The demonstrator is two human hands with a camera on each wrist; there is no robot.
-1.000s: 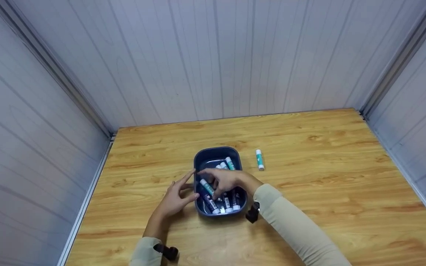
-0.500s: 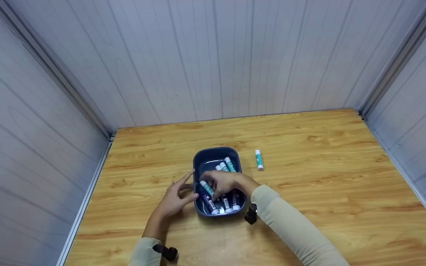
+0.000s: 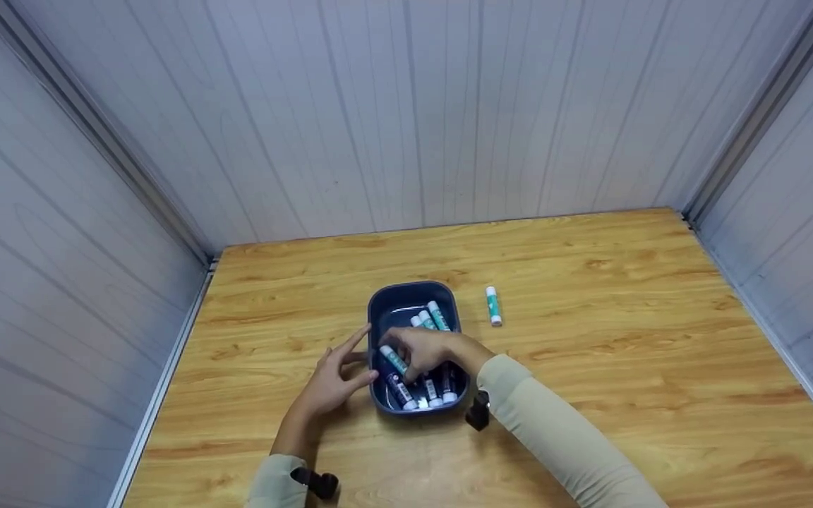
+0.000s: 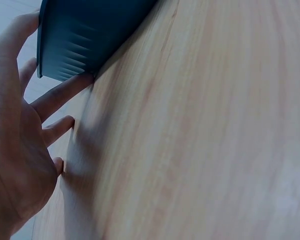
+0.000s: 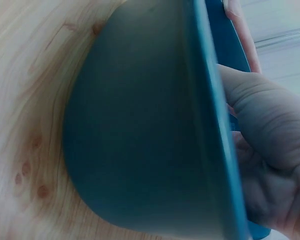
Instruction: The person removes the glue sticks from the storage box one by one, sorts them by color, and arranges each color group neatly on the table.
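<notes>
A dark blue tray [image 3: 378, 303] sits mid-table and holds several glue sticks, some teal-labelled [image 3: 438, 315], some dark [image 3: 447, 386]. My right hand [image 3: 420, 349] reaches into the tray and pinches a teal glue stick [image 3: 393, 359] between thumb and fingers. My left hand [image 3: 336, 377] rests against the tray's left wall with straight fingers spread; the left wrist view shows those fingers [image 4: 60, 95] touching the tray's outer wall [image 4: 85, 35]. In the right wrist view the tray's outside [image 5: 140, 125] fills the frame, with my right hand [image 5: 262, 150] over its rim.
One teal glue stick [image 3: 493, 305] lies alone on the wooden table [image 3: 625, 317], just right of the tray. Pale panelled walls [image 3: 406, 106] close the table in at the back and both sides.
My right hand has slid slightly left and deeper into the tray with the teal stick in its fingers. The left hand and the tray have stayed put.
</notes>
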